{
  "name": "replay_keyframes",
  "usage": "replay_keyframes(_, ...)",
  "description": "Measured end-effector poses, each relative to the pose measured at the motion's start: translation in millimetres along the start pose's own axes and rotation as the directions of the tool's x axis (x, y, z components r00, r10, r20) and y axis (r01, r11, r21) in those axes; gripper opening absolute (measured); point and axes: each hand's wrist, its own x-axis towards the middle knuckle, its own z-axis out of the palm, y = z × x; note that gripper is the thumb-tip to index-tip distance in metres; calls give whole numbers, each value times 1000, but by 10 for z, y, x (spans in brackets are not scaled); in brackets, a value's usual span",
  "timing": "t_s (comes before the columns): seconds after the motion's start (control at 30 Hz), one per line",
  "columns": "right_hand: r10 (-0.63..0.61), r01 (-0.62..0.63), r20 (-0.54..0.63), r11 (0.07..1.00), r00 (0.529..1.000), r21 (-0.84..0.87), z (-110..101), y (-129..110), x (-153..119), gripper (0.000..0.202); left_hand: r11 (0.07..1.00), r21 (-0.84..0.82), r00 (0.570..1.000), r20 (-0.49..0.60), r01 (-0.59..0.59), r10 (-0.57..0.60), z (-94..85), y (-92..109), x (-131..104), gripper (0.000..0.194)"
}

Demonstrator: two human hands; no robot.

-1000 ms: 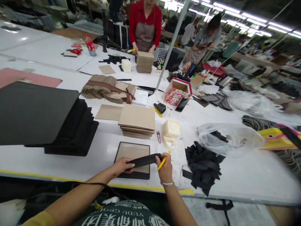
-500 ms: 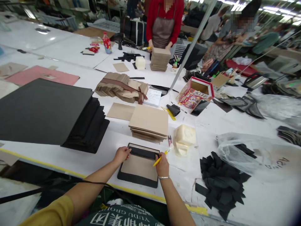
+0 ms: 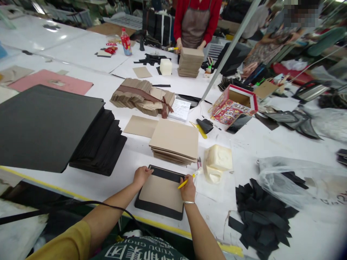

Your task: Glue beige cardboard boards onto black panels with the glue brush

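Note:
A beige board with black borders [image 3: 162, 193] lies on the white table near its front edge. A black strip [image 3: 166, 174] runs along its far side. My left hand [image 3: 142, 176] pinches the strip's left end at the far left corner. At the far right corner, my right hand [image 3: 188, 188] has its fingertips on the other end and holds a yellow-handled brush [image 3: 183, 183], its pale bristles pointing right. Just beyond the board stands a stack of beige boards [image 3: 174, 139].
Black sheets [image 3: 48, 126] are piled at left. A whitish container [image 3: 218, 159], a heap of black strips [image 3: 264, 216] and a plastic bag [image 3: 311, 180] are at right. Farther off are a red box [image 3: 234, 106] and a person in red [image 3: 195, 21] at a stack.
The black strip now lies against the board's far edge, covering the beige band that showed beyond it. Both hands stay at its ends. The whole view has shifted slightly.

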Motion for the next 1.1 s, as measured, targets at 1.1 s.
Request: replay_keyframes(1.1,-396,394,-51,918,917,-42,74,-120,-361,25,503,359,596,226,-786,770,127,-214,-339,58)
